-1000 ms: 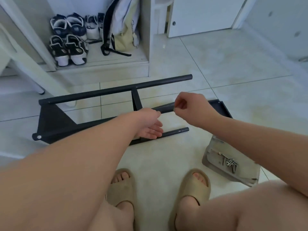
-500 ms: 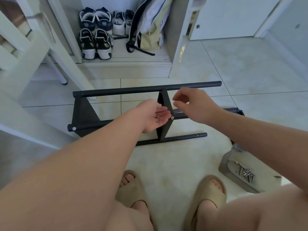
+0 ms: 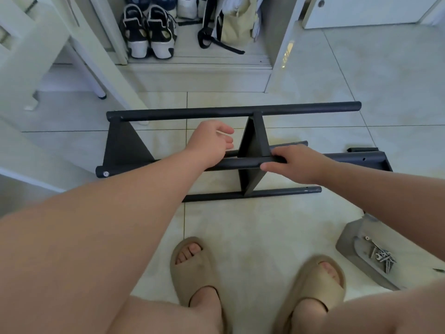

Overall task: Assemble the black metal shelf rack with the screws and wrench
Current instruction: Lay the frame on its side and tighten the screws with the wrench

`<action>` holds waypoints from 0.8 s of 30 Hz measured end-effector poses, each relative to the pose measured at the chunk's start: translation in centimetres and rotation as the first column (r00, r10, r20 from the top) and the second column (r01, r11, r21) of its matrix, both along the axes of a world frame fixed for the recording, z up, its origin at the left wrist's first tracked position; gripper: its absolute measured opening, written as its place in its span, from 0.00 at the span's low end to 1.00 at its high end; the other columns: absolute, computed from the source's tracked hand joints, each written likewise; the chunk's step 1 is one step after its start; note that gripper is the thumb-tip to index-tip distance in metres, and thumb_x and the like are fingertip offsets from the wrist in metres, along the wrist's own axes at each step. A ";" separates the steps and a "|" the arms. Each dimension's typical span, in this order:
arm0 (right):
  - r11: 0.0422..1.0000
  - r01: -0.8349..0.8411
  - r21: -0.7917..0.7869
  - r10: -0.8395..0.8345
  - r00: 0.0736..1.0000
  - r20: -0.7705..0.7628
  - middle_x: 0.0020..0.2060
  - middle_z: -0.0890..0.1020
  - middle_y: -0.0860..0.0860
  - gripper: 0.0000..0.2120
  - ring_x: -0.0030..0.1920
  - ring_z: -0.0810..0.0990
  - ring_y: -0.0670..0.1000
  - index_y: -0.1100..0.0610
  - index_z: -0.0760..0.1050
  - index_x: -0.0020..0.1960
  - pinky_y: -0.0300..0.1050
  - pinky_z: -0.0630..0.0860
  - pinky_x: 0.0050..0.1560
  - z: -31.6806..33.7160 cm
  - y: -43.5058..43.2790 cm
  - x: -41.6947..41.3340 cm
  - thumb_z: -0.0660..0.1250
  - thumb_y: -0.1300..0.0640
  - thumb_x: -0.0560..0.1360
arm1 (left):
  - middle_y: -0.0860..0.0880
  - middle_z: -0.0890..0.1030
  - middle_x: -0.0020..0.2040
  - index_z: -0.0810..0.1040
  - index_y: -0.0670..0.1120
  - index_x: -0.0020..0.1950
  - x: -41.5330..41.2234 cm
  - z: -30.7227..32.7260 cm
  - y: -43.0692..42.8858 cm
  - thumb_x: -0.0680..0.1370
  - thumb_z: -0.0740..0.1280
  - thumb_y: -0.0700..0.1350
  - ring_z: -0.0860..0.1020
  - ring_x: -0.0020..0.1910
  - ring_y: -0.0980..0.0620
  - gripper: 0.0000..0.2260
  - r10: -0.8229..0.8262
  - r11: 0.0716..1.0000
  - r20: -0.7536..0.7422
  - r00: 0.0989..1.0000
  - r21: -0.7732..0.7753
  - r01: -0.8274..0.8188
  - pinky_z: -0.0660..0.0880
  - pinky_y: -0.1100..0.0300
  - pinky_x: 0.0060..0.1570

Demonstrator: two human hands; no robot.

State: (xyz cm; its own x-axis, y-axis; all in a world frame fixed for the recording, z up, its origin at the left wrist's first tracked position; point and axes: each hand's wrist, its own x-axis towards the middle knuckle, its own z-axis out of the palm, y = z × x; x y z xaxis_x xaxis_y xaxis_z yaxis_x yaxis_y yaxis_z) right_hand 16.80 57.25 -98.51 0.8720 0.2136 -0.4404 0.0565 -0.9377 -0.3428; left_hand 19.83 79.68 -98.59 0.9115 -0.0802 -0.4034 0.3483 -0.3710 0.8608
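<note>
4 tubes make up the black rack (image 3: 125,145), which is laid on its side on the tiled floor (image 3: 265,237) at the centre of the frame, joined by a plate at the left end and a centre bracket (image 3: 252,141). 1 screw head (image 3: 105,174) is seen at the lower left end, while holes near the right ends are unfilled, so the fastening is judged partly done, with the bracket joint in hand. For the next move a screw and the wrench would have to be fetched from the loose hardware (image 3: 382,256) on the grey packet (image 3: 354,239) at lower right. The middle tube (image 3: 228,163) is gripped by the right hand (image 3: 298,165), fingers wrapped over it just right of the bracket. The left hand (image 3: 207,143) is held just left of the bracket, fingers loosely curled; whether anything small is pinched cannot be told
</note>
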 end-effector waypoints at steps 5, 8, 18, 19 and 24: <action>0.999 -0.042 -0.030 0.045 0.995 0.084 0.33 0.75 0.47 0.21 0.36 0.74 0.47 0.49 0.69 0.39 0.47 0.67 0.35 -0.2 -0.2 -0.5 0.58 0.32 0.78 | 0.43 0.84 0.49 0.77 0.47 0.53 0.5 -1.1 -1.3 0.82 0.57 0.36 0.85 0.44 0.51 0.11 -0.136 0.979 -0.038 0.990 0.148 0.140 0.79 0.57 0.54; 0.996 -0.079 -0.029 0.081 0.993 0.085 0.35 0.76 0.46 0.23 0.37 0.74 0.46 0.50 0.74 0.47 0.47 0.66 0.34 -0.1 -0.8 -1.3 0.57 0.31 0.77 | 0.49 0.84 0.40 0.79 0.46 0.55 0.6 -0.9 -2.8 0.83 0.62 0.39 0.84 0.39 0.58 0.08 -0.261 0.944 -0.085 0.962 0.187 0.272 0.78 0.64 0.51; 0.996 0.065 0.056 -0.071 0.993 0.096 0.36 0.77 0.50 0.27 0.38 0.75 0.50 0.56 0.76 0.46 0.47 0.70 0.36 -0.3 -2.5 -3.4 0.67 0.31 0.72 | 0.42 0.83 0.55 0.83 0.44 0.58 -0.4 0.2 -7.9 0.81 0.65 0.41 0.80 0.56 0.42 0.10 -0.445 0.802 -0.221 0.868 0.333 0.496 0.76 0.48 0.62; 0.998 0.044 0.054 -0.048 0.995 0.088 0.37 0.78 0.50 0.26 0.39 0.75 0.51 0.56 0.76 0.47 0.48 0.71 0.38 -0.3 -2.6 -3.5 0.66 0.31 0.73 | 0.42 0.83 0.56 0.84 0.44 0.58 -0.3 0.2 -7.9 0.80 0.66 0.40 0.80 0.57 0.41 0.10 -0.434 0.810 -0.230 0.871 0.323 0.489 0.75 0.47 0.63; 0.998 0.008 0.068 -0.014 0.996 0.089 0.38 0.78 0.50 0.23 0.41 0.77 0.52 0.54 0.76 0.48 0.50 0.76 0.43 -0.2 -2.7 -3.6 0.64 0.33 0.76 | 0.39 0.84 0.51 0.84 0.45 0.55 0.0 -0.2 -7.3 0.80 0.66 0.38 0.83 0.53 0.38 0.09 -0.432 0.836 -0.272 0.860 0.236 0.495 0.79 0.45 0.57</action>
